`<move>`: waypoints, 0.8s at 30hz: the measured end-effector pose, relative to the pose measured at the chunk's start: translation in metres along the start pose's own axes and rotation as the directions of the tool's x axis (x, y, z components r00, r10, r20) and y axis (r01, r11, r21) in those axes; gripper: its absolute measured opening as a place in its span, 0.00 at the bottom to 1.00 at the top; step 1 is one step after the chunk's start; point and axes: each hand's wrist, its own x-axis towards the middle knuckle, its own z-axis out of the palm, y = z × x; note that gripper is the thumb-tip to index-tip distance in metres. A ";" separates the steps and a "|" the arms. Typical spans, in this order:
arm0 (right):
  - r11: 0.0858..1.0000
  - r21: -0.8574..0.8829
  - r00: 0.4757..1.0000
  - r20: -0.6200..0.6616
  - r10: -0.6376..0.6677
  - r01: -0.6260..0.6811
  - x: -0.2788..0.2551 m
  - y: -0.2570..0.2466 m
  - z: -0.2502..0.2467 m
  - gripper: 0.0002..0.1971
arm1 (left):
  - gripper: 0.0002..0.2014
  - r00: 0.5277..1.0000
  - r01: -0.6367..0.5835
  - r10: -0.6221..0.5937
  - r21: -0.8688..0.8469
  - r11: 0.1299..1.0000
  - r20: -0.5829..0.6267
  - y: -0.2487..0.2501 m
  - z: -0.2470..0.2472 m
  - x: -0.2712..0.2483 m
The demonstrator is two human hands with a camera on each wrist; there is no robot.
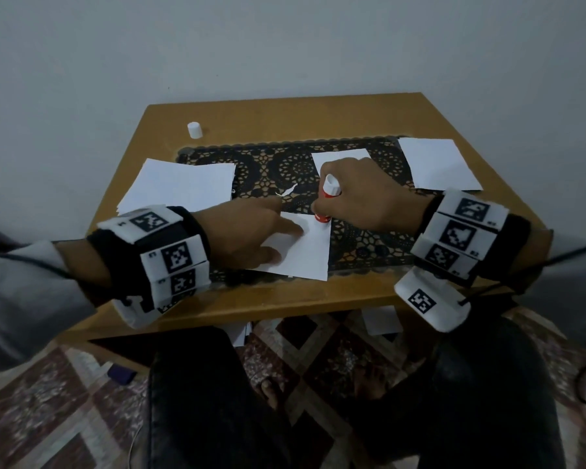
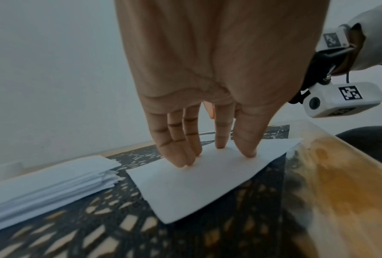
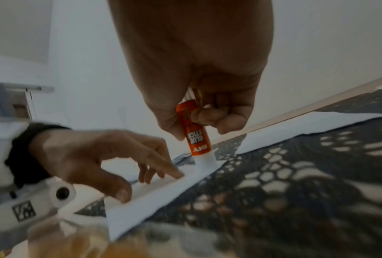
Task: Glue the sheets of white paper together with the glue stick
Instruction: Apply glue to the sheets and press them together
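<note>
A white paper sheet (image 1: 305,252) lies on the black lace mat (image 1: 352,238) near the table's front edge. My left hand (image 1: 251,231) lies flat on it, straight fingers pressing it down (image 2: 185,157). My right hand (image 1: 362,194) grips an orange glue stick (image 3: 195,136) upside down, its white tip touching the sheet's far right corner (image 3: 205,164). The stick's white base (image 1: 330,184) pokes out above my fist.
The glue cap (image 1: 194,129) stands at the table's far left. A stack of white sheets (image 1: 180,186) lies left of the mat, one sheet (image 1: 342,160) behind my right hand, another (image 1: 437,164) at far right. A torn paper scrap (image 1: 290,190) lies on the mat.
</note>
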 end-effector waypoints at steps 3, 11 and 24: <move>1.000 0.003 1.000 0.012 0.007 -0.007 0.001 0.000 0.003 0.13 | 0.28 0.999 -0.032 0.032 -0.003 0.999 -0.033 -0.006 0.001 0.004; 0.994 0.035 0.990 0.086 -0.111 0.108 -0.022 -0.022 0.013 0.13 | 0.23 0.990 -0.091 0.080 -0.095 0.991 -0.116 -0.010 0.002 0.006; 0.933 0.348 0.988 0.147 0.043 -0.092 -0.002 0.039 -0.070 0.13 | 0.27 0.997 -0.047 0.043 -0.061 0.997 -0.070 -0.011 0.003 0.008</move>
